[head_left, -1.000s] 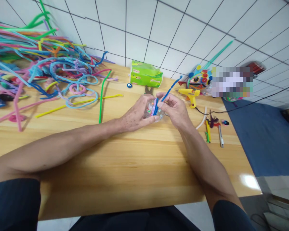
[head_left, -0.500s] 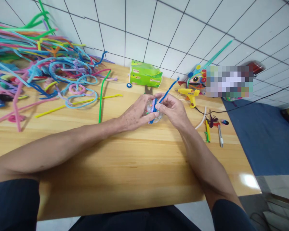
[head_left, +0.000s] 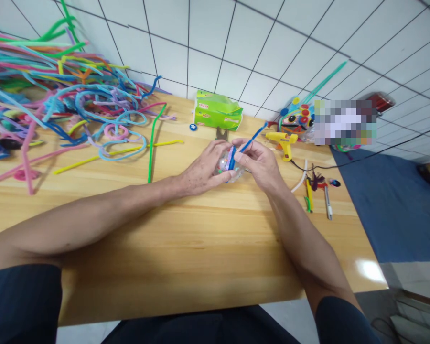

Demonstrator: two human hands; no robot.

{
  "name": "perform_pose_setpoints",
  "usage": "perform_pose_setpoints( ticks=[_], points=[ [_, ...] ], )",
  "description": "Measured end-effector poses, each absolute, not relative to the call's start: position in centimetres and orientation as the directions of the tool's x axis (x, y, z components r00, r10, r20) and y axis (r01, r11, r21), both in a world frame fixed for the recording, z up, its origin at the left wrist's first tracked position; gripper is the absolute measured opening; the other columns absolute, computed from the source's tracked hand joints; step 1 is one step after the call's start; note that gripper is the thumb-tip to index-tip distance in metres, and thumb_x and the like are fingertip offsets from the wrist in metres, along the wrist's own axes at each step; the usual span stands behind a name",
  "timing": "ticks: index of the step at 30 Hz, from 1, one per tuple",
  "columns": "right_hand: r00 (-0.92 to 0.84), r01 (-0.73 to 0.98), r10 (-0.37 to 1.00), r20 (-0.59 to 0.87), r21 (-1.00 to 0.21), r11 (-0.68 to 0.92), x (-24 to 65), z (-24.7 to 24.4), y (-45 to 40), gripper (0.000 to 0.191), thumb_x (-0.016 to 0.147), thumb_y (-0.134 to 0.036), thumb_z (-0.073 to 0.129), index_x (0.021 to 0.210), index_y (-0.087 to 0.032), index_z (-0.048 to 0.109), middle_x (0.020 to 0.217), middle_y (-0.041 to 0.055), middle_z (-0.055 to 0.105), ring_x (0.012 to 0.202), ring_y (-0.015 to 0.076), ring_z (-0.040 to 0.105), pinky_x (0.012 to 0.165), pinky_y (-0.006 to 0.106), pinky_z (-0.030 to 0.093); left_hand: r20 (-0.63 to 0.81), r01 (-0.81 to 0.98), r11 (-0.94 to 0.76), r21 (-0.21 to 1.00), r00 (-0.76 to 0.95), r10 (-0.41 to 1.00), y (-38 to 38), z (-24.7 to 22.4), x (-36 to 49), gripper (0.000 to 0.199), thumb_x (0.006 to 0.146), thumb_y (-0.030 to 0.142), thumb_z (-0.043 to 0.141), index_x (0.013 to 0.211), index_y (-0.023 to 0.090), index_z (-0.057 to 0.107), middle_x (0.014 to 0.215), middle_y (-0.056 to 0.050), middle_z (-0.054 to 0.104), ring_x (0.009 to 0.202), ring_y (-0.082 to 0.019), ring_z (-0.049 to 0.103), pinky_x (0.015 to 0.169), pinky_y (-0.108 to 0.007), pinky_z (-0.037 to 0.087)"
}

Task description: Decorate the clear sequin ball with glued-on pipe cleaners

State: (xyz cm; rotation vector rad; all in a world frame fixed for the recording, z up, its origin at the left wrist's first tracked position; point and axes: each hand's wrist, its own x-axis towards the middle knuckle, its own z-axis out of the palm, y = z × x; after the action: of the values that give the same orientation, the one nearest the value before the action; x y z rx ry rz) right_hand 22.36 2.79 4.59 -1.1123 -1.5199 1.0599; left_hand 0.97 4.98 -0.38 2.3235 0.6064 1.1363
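My left hand (head_left: 203,170) is wrapped round a small clear plastic container (head_left: 222,164) with colourful bits inside. A lilac band and a blue pipe cleaner (head_left: 255,136) run around the container's middle. Thumb and fingers of my right hand (head_left: 262,167) pinch that blue pipe cleaner close against the container's right side. Its free end sticks up and to the right, past my fingers. Parts of the container are hidden behind both hands. Just beyond them lie dark-handled pliers (head_left: 221,134), partly covered.
A heap of coloured pipe cleaners (head_left: 103,102) fills the left. At the back stand a green tissue pack (head_left: 215,112) and a blue button (head_left: 193,127). On the right are a yellow glue gun (head_left: 284,143) with its cord, a decorated craft piece (head_left: 296,119) and a cutter knife (head_left: 328,203).
The blue pipe cleaner's free end has dipped slightly, and my right fingers have shifted a little along it. My left hand keeps its hold on the container.
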Motion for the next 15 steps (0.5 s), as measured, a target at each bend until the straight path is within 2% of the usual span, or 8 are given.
perform_pose_setpoints(
  ticks=[5, 11, 15],
  points=[
    [-0.138, 0.17, 0.97, 0.198, -0.96, 0.22, 22.28, 4.44, 2.77, 0.032, 0.08, -0.052, 0.092, 0.091, -0.026, 0.075, 0.13, 0.0039, 0.078, 0.116, 0.0244, 0.073, 0.107, 0.042, 0.06, 0.607, 0.165, -0.788, 0.594, 0.551, 0.573, 4.9, -0.56, 1.02, 0.064, 0.103, 0.048, 0.063, 0.155, 0.019, 0.041, 0.153, -0.021, 0.052, 0.149, -0.036, 0.048, 0.126, -0.061, 0.046],
    [-0.163, 0.153, 0.973, 0.166, -0.97, 0.191, 22.21, 4.43, 2.75, 0.035, 0.08, -0.05, 0.093, 0.101, -0.027, 0.077, 0.131, 0.0029, 0.077, 0.108, 0.0215, 0.074, 0.102, 0.04, 0.062, 0.613, 0.14, -0.776, 0.615, 0.535, 0.582, 4.81, -0.42, 1.06, 0.064, 0.101, 0.049, 0.066, 0.154, 0.022, 0.043, 0.152, -0.02, 0.053, 0.149, -0.036, 0.048, 0.125, -0.062, 0.045],
    [-0.166, 0.16, 0.971, 0.17, -0.967, 0.196, 22.11, 4.48, 2.7, 0.041, 0.079, -0.053, 0.093, 0.107, -0.027, 0.077, 0.122, 0.0026, 0.079, 0.105, 0.0214, 0.074, 0.1, 0.04, 0.062, 0.583, 0.146, -0.726, 0.672, 0.501, 0.64, 4.88, 0.03, 1.09, 0.066, 0.1, 0.054, 0.068, 0.152, 0.019, 0.046, 0.151, -0.02, 0.056, 0.145, -0.035, 0.054, 0.123, -0.057, 0.048]
  ],
)
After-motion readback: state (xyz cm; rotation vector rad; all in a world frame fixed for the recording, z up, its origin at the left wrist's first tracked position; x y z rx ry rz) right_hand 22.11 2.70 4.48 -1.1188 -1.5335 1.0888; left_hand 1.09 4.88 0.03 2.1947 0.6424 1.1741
